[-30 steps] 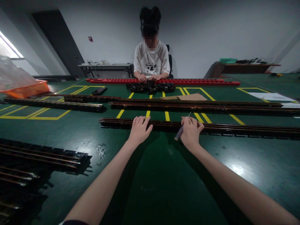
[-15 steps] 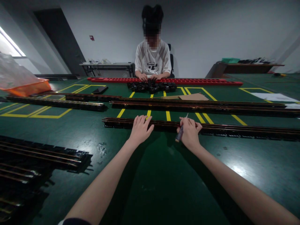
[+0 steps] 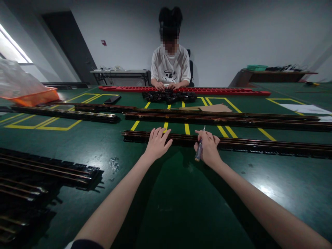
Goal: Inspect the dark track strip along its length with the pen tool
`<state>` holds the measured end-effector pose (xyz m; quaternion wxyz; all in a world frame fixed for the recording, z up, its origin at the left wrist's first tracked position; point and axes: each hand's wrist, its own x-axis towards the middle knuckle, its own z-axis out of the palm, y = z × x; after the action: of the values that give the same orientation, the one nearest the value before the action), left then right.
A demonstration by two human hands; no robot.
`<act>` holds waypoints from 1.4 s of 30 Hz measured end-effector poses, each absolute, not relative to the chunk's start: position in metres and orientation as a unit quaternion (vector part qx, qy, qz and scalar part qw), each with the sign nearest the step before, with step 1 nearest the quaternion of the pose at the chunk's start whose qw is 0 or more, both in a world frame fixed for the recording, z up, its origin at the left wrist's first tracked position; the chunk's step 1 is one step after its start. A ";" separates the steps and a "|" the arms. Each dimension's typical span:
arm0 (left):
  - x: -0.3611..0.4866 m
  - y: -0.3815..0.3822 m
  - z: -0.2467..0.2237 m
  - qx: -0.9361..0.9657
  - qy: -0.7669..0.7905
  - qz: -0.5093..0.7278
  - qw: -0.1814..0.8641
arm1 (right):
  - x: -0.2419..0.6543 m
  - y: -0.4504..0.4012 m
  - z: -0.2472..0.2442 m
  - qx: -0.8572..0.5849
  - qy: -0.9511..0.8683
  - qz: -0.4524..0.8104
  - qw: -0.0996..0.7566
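Observation:
A long black strip (image 3: 243,143) with copper-coloured rods along it lies crosswise before me on the green table. My left hand (image 3: 157,143) rests on it near its left end, palm down, fingers spread. Further right, my right hand (image 3: 209,147) is closed around a screwdriver (image 3: 199,152). Its translucent handle points down toward me, and the thin metal shaft sticks up above my fingers. The right fingers are at the strip's near edge; whether they also grip the strip is hidden.
Beyond lie more black strips (image 3: 228,119), brown cardboard (image 3: 215,108) and a dark phone (image 3: 112,99). Stacked strips (image 3: 46,167) fill the near left; an orange bin (image 3: 38,97) holds plastic bags. Across the table a person (image 3: 169,65) handles black parts (image 3: 168,97) beside red rails (image 3: 220,90).
The strip under my hands has slid to the right. My right hand has shifted slightly left, and the screwdriver has turned more upright. The left hand stays flat on the strip.

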<state>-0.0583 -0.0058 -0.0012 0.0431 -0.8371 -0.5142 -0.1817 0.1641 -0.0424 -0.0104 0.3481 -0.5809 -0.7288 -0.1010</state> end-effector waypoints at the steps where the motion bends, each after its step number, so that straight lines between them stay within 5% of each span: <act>1: -0.058 -0.005 -0.002 -0.838 -0.513 -0.182 0.044 | 0.163 -0.042 -0.010 -0.583 -0.728 -0.097 0.347; 12: -0.060 -0.005 -0.003 -0.837 -0.511 -0.192 0.051 | 0.154 -0.042 -0.008 -0.646 -0.674 -0.165 0.318; 42: -0.060 -0.005 -0.001 -0.823 -0.530 -0.205 0.034 | 0.165 -0.035 -0.016 -0.625 -0.681 -0.110 0.365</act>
<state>-0.0595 -0.0046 -0.0013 0.0337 -0.8225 -0.5295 -0.2048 0.1650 -0.0347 -0.0159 0.3653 -0.6250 -0.6810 -0.1104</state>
